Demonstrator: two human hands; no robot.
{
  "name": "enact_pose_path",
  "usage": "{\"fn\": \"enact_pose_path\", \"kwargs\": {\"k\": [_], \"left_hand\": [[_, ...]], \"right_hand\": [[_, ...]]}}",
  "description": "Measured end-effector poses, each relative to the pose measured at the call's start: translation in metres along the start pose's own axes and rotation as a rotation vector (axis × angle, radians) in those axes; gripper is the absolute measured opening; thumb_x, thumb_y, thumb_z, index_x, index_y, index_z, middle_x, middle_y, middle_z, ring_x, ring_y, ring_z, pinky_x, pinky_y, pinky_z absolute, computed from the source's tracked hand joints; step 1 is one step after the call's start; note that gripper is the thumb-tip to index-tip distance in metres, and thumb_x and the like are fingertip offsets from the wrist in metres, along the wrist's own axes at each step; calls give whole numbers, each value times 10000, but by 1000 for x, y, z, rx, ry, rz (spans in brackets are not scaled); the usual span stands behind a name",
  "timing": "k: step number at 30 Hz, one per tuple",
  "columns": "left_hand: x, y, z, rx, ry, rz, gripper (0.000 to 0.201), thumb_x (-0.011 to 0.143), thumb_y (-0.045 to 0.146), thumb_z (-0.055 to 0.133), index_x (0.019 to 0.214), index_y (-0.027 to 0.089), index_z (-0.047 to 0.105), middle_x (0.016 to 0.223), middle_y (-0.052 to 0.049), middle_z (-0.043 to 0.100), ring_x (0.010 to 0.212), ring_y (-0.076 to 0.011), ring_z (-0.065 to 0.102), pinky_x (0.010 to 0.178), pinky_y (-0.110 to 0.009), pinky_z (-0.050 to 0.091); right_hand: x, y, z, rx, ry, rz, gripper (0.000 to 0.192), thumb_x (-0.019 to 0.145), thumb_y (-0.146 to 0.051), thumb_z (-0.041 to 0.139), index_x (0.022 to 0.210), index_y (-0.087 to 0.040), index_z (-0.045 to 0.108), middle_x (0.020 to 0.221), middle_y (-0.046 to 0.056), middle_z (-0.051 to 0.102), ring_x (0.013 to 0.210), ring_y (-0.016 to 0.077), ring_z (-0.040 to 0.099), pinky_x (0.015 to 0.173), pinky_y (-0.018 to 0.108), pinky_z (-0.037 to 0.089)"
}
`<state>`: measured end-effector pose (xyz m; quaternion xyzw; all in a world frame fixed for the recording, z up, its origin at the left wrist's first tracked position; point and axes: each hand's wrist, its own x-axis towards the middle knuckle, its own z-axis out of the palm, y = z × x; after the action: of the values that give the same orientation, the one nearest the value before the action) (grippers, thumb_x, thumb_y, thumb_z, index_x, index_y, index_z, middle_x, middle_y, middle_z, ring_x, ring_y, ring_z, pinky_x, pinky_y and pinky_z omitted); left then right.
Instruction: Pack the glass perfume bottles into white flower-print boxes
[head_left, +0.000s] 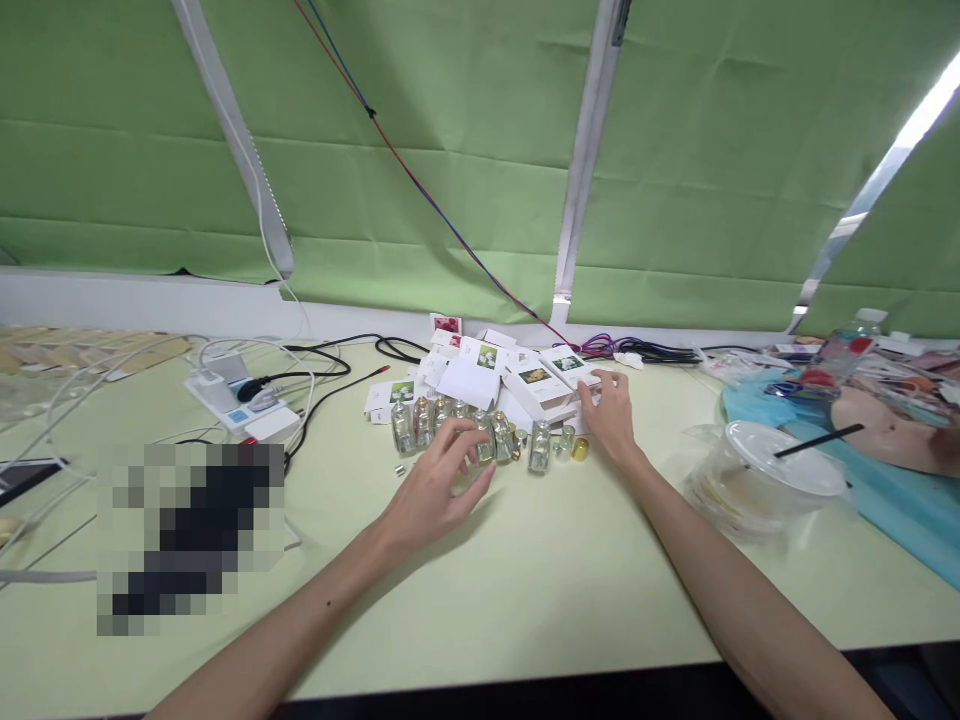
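My left hand [442, 485] hovers with its fingers apart at a row of small clear glass bottles [403, 428]. It holds nothing, and its fingers hide part of the row. One glass bottle [538, 447] stands a little apart on the right, near a gold cap [580, 449]. My right hand [611, 415] is at the right end of the pile, with thumb and fingers closed about the end of a small white box [568, 363] with a green picture. Several more white boxes [480, 372] lie heaped behind the bottles, some tilted over others.
A lidded plastic cup [784, 460] with a black straw stands at right, near blue sheeting [900, 520] and a plastic bottle [847, 345]. A power strip [214, 395] and tangled cables lie at left. A blurred-out patch [195, 540] covers the left front. Green panels rise behind the table [480, 620].
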<state>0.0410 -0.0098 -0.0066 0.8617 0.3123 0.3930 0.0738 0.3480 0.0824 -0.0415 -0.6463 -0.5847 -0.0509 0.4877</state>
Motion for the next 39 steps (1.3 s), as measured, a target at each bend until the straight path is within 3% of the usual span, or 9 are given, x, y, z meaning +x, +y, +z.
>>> {"fn": "enact_pose_path", "kwargs": {"k": [10,17,24,30,39], "left_hand": [[0,0,-1,8,11,19,237,975,236,561,1211,229,534,1199,-84,521,770,-115,615,726,-295,576],[0,0,-1,16,-6,10,223,977,239,560,1197,224,532,1200,-81,516,768,-111,614,712,-283,560],[-1,1,-1,20,-24,6,209,983,242,547,1190,219,530,1198,-85,515,780,-115,609,724,-288,557],[-1,1,-2,13,-37,6,200,985,235,546,1183,217,530,1193,-76,516,797,-110,603,733,-281,557],[1,2,0,6,-60,-9,187,987,243,532,1171,210,541,1183,-75,528,781,-114,611,723,-283,556]], "right_hand": [[-3,3,8,96,-121,-98,418,940,-486,520,1197,-169,611,1256,172,523,1182,288,565,1049,486,470],[-3,3,8,98,-160,-121,425,927,-491,545,1187,-163,620,1253,170,531,1227,289,542,1107,483,418],[-2,0,7,78,-152,-114,437,913,-475,551,1181,-138,631,1211,175,600,1133,291,592,1040,462,453],[-1,-4,7,55,-202,-95,386,879,-441,569,1118,-152,660,915,103,724,958,294,653,934,460,481],[-2,-7,5,59,-215,-65,417,857,-425,589,1182,-171,648,958,90,756,951,279,673,903,429,491]]}}
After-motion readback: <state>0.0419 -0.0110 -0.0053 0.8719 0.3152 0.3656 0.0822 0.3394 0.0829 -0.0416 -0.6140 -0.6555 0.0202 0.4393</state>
